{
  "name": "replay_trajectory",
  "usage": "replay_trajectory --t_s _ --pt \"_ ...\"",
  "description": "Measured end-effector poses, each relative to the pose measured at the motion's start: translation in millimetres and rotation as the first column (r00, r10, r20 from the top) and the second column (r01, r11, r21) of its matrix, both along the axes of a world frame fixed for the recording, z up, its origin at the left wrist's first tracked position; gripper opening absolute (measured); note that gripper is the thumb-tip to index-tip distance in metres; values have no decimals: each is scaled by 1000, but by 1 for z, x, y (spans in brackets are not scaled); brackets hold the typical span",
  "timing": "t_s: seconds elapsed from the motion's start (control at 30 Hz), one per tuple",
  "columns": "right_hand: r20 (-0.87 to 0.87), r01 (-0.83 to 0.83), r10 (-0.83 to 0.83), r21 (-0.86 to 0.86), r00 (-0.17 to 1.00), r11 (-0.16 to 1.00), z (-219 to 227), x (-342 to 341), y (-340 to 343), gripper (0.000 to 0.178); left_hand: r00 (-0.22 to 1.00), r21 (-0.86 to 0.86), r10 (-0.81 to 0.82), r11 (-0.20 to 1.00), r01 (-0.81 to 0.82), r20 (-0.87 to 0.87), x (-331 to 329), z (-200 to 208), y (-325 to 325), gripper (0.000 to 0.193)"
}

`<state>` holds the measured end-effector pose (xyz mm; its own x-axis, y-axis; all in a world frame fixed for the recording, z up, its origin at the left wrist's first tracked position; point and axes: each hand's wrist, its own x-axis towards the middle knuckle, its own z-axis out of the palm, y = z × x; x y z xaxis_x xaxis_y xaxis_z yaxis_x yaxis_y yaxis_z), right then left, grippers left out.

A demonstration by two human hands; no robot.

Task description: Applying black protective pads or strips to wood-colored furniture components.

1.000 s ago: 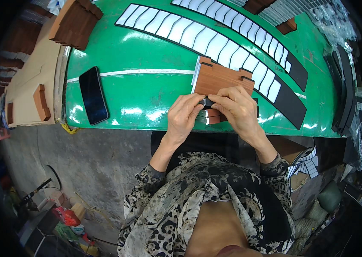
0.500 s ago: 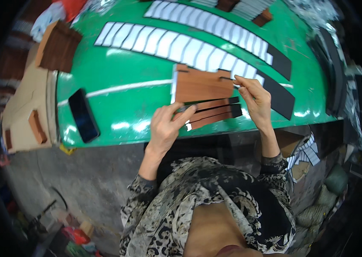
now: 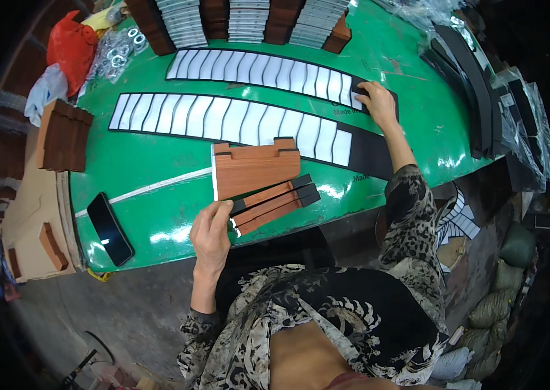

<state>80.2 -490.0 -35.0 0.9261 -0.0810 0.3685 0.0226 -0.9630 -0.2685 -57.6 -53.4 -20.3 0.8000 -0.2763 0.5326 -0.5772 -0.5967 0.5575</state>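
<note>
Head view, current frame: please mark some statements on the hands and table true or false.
1. The right hand is at the far strip's right end. True.
2. The left hand is at the phone. False: the left hand is at the thin bar's left end.
3. The phone lies left of both hands. True.
4. The two strips overlap. False: green table shows between the far strip and the near strip.
</note>
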Motion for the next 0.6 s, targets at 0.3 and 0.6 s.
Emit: replay_trajectory --t_s 0.3,0.6 --pt "-16 -212 224 -397 975 893 -16 26 -33 17 987 -143 142 978 -151 -72 -7 1 -9 23" --pt "-79 -38 4 -436 997 899 -15 35 -15 17 986 -167 110 977 -130 -125 -30 7 -4 22"
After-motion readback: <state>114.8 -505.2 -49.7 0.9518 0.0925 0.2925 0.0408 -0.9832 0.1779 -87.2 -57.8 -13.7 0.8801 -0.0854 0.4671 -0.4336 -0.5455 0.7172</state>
